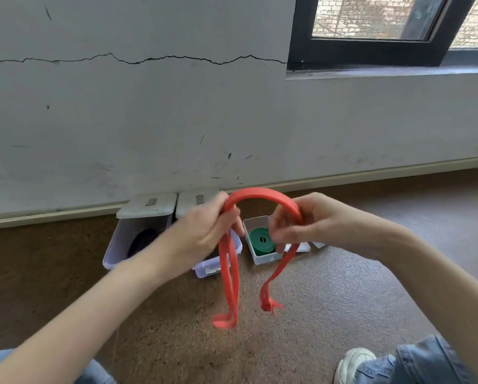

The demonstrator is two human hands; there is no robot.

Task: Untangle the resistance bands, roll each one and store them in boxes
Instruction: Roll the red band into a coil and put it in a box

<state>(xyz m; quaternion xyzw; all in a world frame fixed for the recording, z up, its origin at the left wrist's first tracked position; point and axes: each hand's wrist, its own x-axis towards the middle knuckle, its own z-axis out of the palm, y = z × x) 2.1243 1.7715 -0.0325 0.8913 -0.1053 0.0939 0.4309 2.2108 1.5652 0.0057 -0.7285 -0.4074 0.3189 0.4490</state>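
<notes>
Arching red band, ends dangling, perhaps knotted

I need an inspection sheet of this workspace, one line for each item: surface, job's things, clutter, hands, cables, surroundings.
Surface: brown speckled floor, bare in front of the boxes.
Job's things: red band arched between both hands, ends hanging, one end knotted; green band rolled inside an open box; dark band in a clear box with its lid up; another box partly hidden behind the left hand.
Clutter: nothing seen.
Hands: left hand and right hand each grip the red band.
Cables: nothing seen.
Surroundings: cracked grey wall, dark-framed window, white shoe.
</notes>
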